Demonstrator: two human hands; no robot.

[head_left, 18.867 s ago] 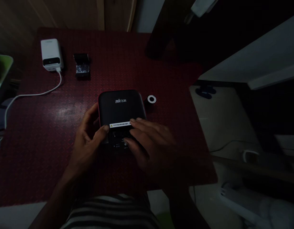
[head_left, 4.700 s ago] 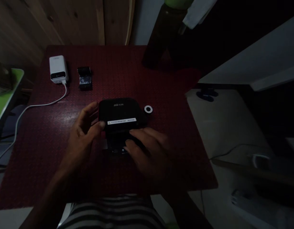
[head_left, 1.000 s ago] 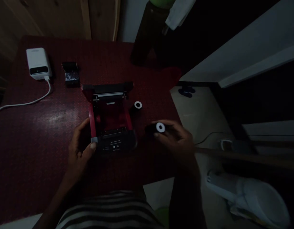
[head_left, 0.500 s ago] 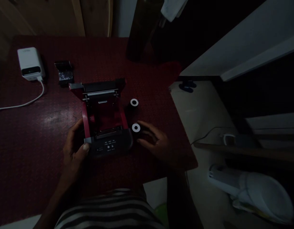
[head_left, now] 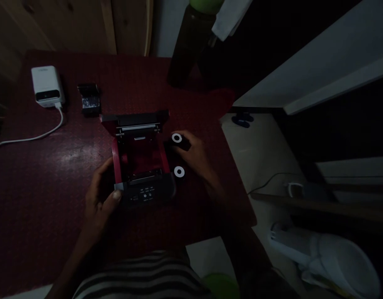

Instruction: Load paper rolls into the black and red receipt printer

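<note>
Printer (head_left: 141, 164) on red tabletop (head_left: 48, 199), lid (head_left: 138, 120) already raised. Was held by left hand (head_left: 100, 195) at left, flanked at right by nearer roll (head_left: 179, 167) and farther roll (head_left: 176, 133), gripped in right hand (head_left: 196, 154); neither inside yet.

Single head view, forward and down from close above the red table (head_left: 48, 199)
</note>
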